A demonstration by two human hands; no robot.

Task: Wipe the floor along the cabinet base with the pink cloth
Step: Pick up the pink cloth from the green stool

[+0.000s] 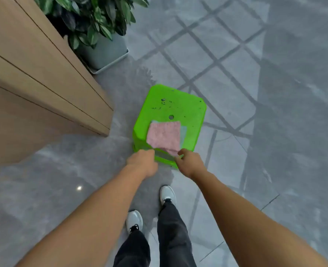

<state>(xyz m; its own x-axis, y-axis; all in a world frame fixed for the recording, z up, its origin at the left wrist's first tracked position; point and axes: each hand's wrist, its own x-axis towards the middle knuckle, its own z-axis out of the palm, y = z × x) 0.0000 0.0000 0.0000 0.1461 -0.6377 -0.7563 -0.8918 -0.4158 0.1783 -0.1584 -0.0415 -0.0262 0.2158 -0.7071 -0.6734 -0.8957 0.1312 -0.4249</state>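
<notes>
2 bare hands reach the near edge of the green stool [178, 105], where the pink cloth [164, 136] lies folded on a pale cloth [184, 132]. Your right hand [189, 163] pinches the pink cloth's near corner; your left hand [143, 163] is curled at the pale cloth's hanging edge, grip unclear. Left of the stool stands the wooden cabinet [43, 89] on the grey floor [274, 132].

Even, soft daylight; window-grid shadow and small glare spot on floor [236, 54]; slight blur, wide-angle edge distortion.
</notes>
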